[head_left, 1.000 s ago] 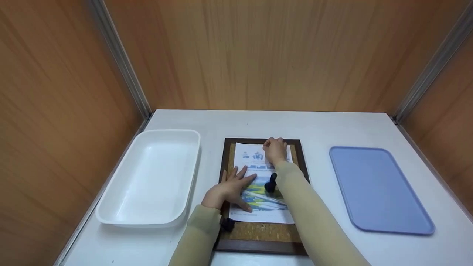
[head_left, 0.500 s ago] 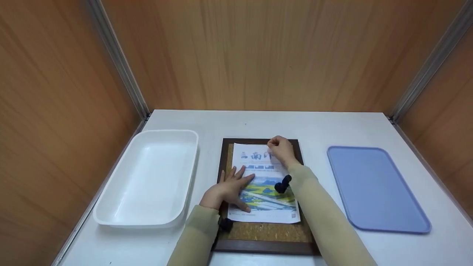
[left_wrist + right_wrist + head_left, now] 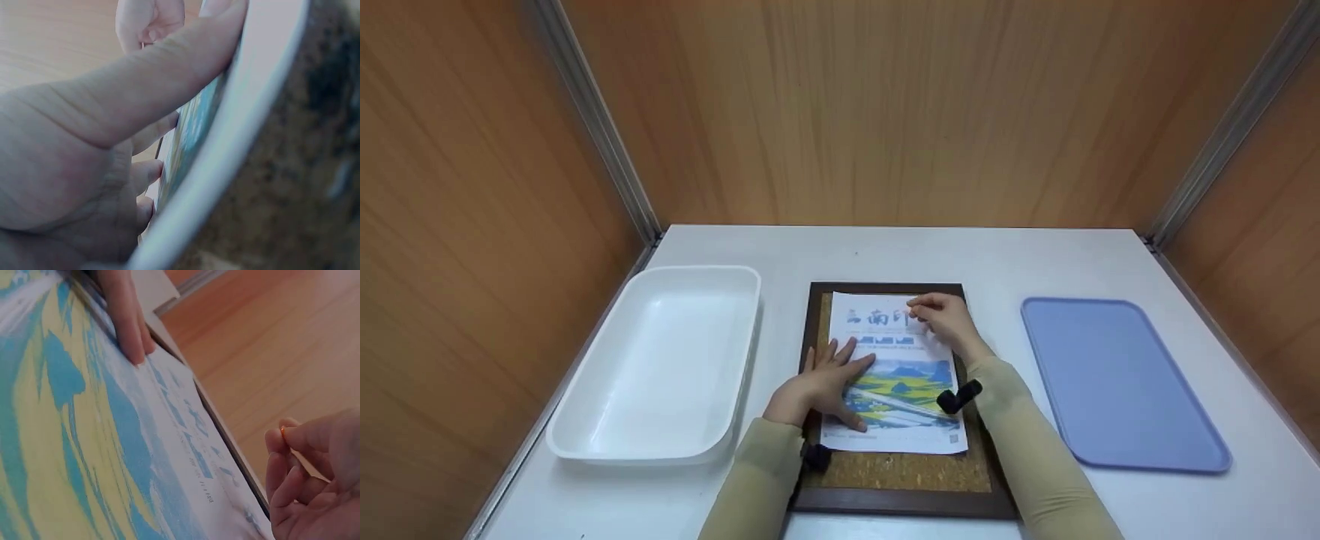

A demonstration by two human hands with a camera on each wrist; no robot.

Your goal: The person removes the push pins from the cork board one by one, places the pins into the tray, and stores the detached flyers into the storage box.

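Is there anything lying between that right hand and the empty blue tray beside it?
Nothing visible. The right hand, pinching a small orange thing, hovers over the poster on the cork board. Only the board's frame and bare white table separate it from the blue tray.

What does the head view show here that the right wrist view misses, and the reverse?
Only the head view shows the whole layout: the white tub on one side, the blue tray on the other, and the framed cork board under the poster. Only the right wrist view shows a small orange thing pinched in the right hand. Both show the left hand pressing flat on the poster.
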